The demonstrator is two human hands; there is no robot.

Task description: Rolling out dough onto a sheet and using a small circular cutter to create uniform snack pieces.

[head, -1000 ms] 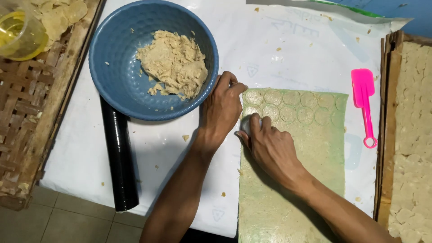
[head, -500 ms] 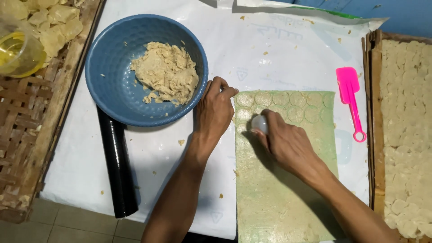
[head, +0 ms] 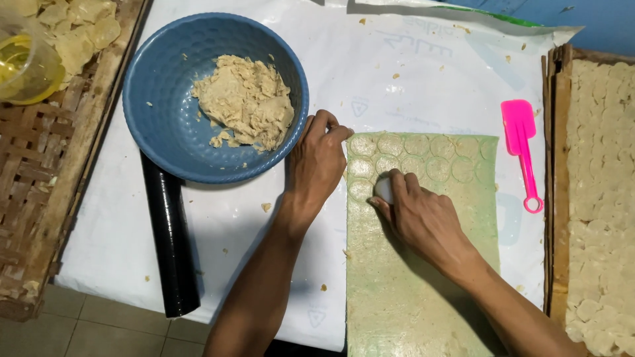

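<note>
- Dough sheet (head: pixel 423 277): we judge cutting rounds is underway; our right hand (head: pixel 423 215) closes on a small white cutter (head: pixel 383 190)
- Our left hand (head: pixel 317 162), fingers curled and empty, steadies the sheet's edge; next press likely needs an uncut patch

blue bowl (head: pixel 159 125), pink spatula (head: pixel 521 145), circle-stamped green sheet (head: pixel 423 277)

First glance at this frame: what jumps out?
The big blue bowl of crumbly beige dough at upper left, and the pale green rolled sheet at centre bottom, stamped with rows of circles along its top. The right hand presses a small white round cutter into that sheet while the left hand rests at the sheet's left edge. A bright pink spatula lies to the right on the white table cover.
</note>
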